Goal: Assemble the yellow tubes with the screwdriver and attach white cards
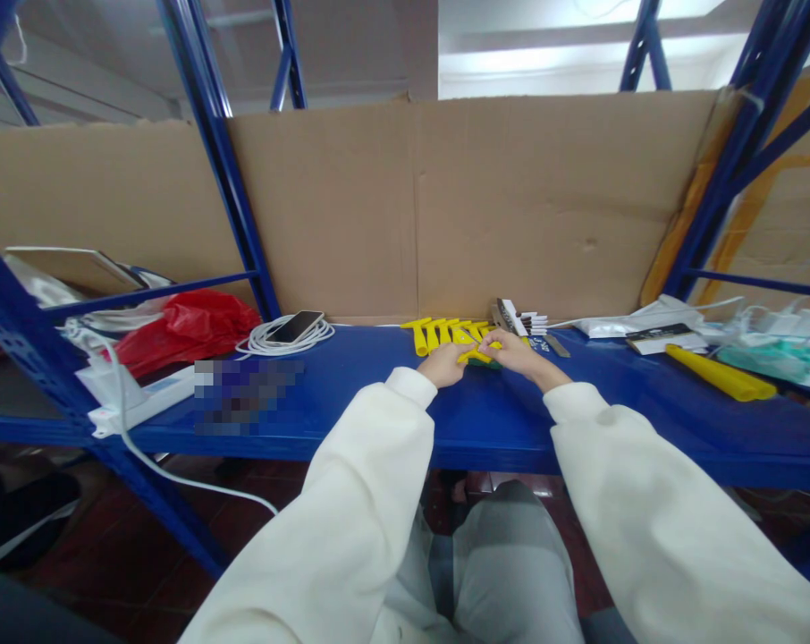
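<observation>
"Placement of the yellow piece [476, 355]?"

"Above the blue shelf [371, 358], it is being steadied, presumably, between closed fingers of the left hand [443, 365]; the right hand's [516, 351] opening and hold cannot be told."

The single view looks from the person's own head, facing forward and tilted down. The lap [512, 546] lies close beneath it, near six o'clock. The left sleeve [358, 492] enters large from seven and the right sleeve [673, 510] from four, both near the lens; the left hand [443, 365] and right hand [516, 352] appear smaller, farther off, near the centre. Beyond the blue shelf [371, 394], the cardboard [545, 197] faces the camera, with the ceiling [351, 49] toward twelve.
</observation>
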